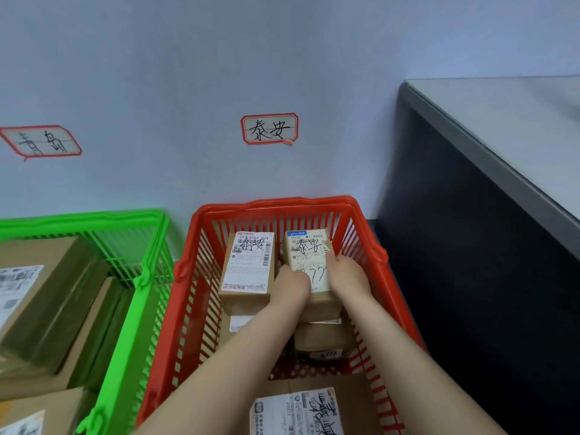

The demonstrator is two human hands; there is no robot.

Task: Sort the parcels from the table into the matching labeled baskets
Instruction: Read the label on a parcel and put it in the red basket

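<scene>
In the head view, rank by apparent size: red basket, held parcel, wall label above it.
1. red basket
2. held parcel
3. wall label, somewhat smaller, though differing distance makes those two unsure.

The bare left forearm (244, 356) and bare right forearm (395, 350) reach from near to far, converging. The left grip (290, 285) clasps the left side of a small brown cardboard parcel with a white label (306, 246); the right grip (346, 277) clasps its right side, thumb on top
</scene>
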